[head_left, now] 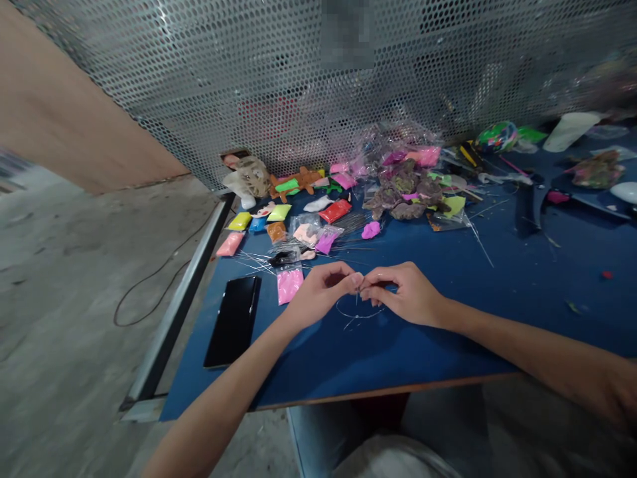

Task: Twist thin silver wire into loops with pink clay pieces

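Both my hands meet over the front part of the blue table (pixel 448 355). Thumb and fingers of my left hand (pixel 324 292) are pinched together on a thin wire (pixel 359 317), which is bent into a loop below the fingertips. My right hand (pixel 405 292) pinches the same wire from the other side, its fingertips almost touching the left ones. The exact spot where the wire is gripped is hidden by the fingers. A small lump of magenta clay (pixel 371 230) lies just beyond the hands, and a pink clay packet (pixel 289 285) is beside my left wrist.
A black phone (pixel 232 322) lies at the left. Behind it are several coloured clay packets (pixel 336 210) and loose straight wires (pixel 353 222). Brownish clay lumps (pixel 408 192) sit farther back, before a perforated metal panel (pixel 279 79). A white cup (pixel 570 131) lies at back right.
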A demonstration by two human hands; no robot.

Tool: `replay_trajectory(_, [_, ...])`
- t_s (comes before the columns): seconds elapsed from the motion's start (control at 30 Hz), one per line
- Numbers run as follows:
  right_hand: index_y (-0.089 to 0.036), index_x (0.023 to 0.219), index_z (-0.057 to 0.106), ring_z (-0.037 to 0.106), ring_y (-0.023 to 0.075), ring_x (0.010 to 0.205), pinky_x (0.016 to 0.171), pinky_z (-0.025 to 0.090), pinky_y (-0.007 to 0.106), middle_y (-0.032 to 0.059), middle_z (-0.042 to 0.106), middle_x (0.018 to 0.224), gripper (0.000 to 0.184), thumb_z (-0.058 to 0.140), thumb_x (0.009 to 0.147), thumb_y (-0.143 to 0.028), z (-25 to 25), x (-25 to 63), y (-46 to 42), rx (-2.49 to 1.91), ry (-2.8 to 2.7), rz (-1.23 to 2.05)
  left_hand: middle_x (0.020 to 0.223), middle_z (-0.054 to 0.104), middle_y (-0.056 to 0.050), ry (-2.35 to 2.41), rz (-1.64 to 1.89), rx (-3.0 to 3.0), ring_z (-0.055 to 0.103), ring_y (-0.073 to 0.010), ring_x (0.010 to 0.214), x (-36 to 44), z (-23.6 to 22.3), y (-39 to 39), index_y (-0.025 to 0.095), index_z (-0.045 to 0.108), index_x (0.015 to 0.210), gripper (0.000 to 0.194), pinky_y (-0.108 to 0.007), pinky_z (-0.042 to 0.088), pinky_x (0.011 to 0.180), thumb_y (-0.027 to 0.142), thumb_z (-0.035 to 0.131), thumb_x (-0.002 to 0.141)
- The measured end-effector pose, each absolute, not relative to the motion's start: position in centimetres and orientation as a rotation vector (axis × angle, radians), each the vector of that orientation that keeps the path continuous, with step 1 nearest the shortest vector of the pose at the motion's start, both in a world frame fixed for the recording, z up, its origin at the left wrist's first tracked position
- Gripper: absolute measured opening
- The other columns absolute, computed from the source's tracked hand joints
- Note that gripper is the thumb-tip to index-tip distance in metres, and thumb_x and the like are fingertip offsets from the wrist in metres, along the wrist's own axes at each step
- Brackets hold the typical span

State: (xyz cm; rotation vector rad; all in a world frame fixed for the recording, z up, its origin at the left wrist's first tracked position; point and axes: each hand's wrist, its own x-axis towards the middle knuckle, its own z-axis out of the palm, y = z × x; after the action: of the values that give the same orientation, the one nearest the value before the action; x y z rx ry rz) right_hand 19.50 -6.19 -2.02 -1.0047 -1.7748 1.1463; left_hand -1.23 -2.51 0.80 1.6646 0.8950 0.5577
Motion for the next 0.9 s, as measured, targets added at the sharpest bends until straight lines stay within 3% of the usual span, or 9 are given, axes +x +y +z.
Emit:
replay_trajectory(0.27, [-0.016, 0.088, 0.072, 0.063, 0.0119, 0.061, 0.059, 0.052, 0.024, 0.0031, 0.071, 0.077, 0.019, 0.068, 0.091, -0.035, -1.8, 19.6, -5.9, -0.984, -1.574, 1.487, 0.08, 0.063, -0.001, 0.736, 0.536, 1.54, 0.062, -0.0117, 0.072, -1.6, -0.2, -2.0, 0.016, 0.059, 0.098, 0.026, -0.023, 0.051, 0.066, 0.041, 0.063, 0.094])
replay_trajectory(0.4, [-0.015, 0.083, 0.071, 0.062, 0.0117, 0.059, 0.055, 0.05, 0.024, 0.0035, 0.07, 0.074, 0.025, 0.075, 0.085, -0.039, -2.3, 19.9, -5.2, -0.934, -1.476, 1.7, 0.09, 0.064, -0.003, 0.686, 0.56, 1.541, 0.063, -0.012, 0.075, -1.8, -0.4, -1.7, 0.016, 0.06, 0.106, 0.025, -0.026, 0.053, 0.071, 0.037, 0.065, 0.094])
replay_trajectory(0.6, [-0.016, 0.084, 0.069, 0.061, 0.0107, 0.061, 0.059, 0.049, 0.024, 0.0021, 0.07, 0.075, 0.022, 0.076, 0.085, -0.037, -2.8, 20.0, -5.0, -0.87, -1.454, 1.758, 0.089, 0.063, -0.004, 0.614, 0.513, 1.54, 0.064, -0.0139, 0.082, -2.0, 0.1, -1.7, 0.014, 0.06, 0.096, 0.022, -0.028, 0.052, 0.077, 0.036, 0.062, 0.096])
replay_trajectory(0.77, [-0.016, 0.085, 0.069, 0.059, 0.0111, 0.062, 0.06, 0.049, 0.025, 0.0031, 0.072, 0.077, 0.023, 0.073, 0.087, -0.038, -2.4, 20.0, -5.1, -0.867, -1.554, 1.701, 0.074, 0.06, 0.001, 0.652, 0.429, 1.477, 0.06, -0.0094, 0.058, -2.3, 0.1, -1.9, 0.016, 0.054, 0.095, 0.027, -0.019, 0.038, 0.05, 0.042, 0.058, 0.098])
replay_trajectory(0.9, [-0.017, 0.087, 0.072, 0.061, 0.0122, 0.066, 0.062, 0.049, 0.026, 0.0041, 0.074, 0.08, 0.022, 0.072, 0.087, -0.039, -1.9, 20.0, -5.3, -0.888, -1.571, 1.626, 0.071, 0.06, 0.002, 0.659, 0.402, 1.44, 0.061, -0.0095, 0.05, -2.7, 0.0, -1.9, 0.018, 0.05, 0.096, 0.028, -0.018, 0.03, 0.043, 0.045, 0.056, 0.098])
